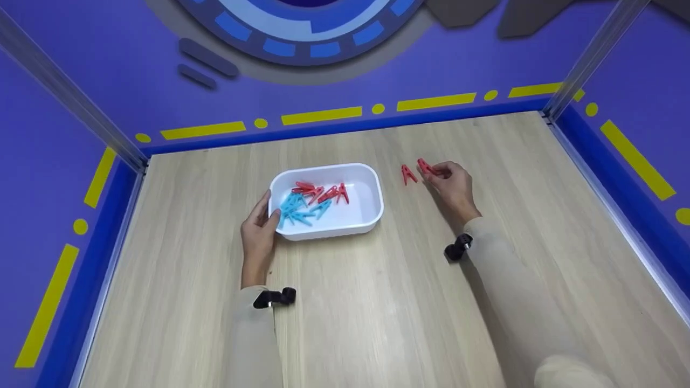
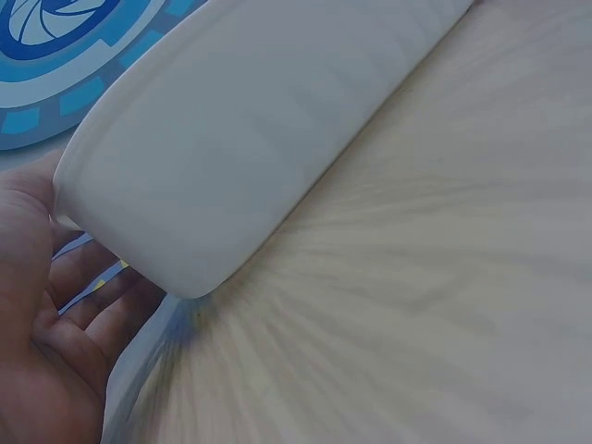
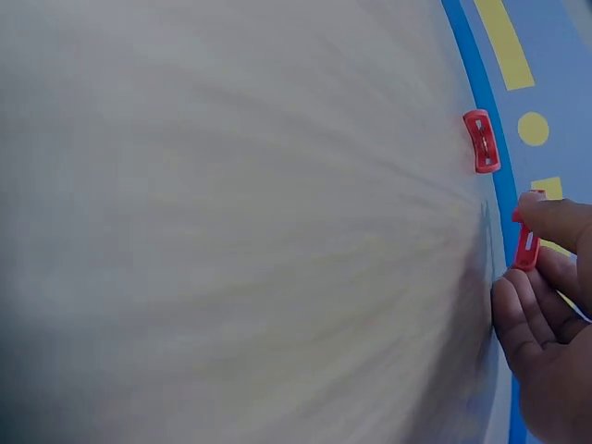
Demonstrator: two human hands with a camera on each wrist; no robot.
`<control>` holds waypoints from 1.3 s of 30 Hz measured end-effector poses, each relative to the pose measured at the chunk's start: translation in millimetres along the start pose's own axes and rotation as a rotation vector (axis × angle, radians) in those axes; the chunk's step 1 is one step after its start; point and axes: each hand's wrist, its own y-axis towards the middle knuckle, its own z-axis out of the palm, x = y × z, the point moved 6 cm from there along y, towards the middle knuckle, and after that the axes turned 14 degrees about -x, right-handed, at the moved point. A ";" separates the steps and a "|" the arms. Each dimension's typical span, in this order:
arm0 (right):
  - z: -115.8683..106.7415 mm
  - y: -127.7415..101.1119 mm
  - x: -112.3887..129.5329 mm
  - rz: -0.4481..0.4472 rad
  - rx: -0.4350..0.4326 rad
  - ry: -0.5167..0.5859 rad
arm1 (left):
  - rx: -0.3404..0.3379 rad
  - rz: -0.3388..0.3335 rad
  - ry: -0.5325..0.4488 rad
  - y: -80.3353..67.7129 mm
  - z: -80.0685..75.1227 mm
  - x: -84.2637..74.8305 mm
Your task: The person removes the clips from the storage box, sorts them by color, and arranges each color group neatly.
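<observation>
A white plastic tub [image 1: 356,215] stands on the table with several red clothespins [image 1: 343,193] and several light-blue clothespins [image 1: 294,203] heaped toward its left side. My left hand [image 1: 259,237] grips the tub's left end, thumb over the rim; in the left wrist view its fingers [image 2: 116,305] curl under the corner of the tub's wall [image 2: 213,157]. To the right of the tub, my right hand [image 1: 453,186] pinches a red clothespin [image 1: 425,166] between thumb and fingertips. Just left of it another red clothespin [image 1: 408,174] rests on the table, also visible in the right wrist view.
The wooden table [image 1: 345,302] reaches back to a blue patterned wall [image 1: 323,97] with yellow marks. Metal-edged side panels [image 1: 636,134] bound it at left and right. A black wrist camera [image 1: 458,248] is strapped on each arm.
</observation>
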 end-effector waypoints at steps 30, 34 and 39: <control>3.6 -2.3 -3.9 0.001 0.010 -0.020 | -0.017 -0.001 0.066 1.8 -1.1 -0.4; 4.1 -1.9 -3.4 0.004 -0.006 -0.023 | -0.015 -0.017 0.038 1.4 -0.2 -0.3; 4.9 -2.5 -2.0 0.022 -0.033 -0.026 | -0.015 -0.030 0.017 0.6 -0.6 -0.2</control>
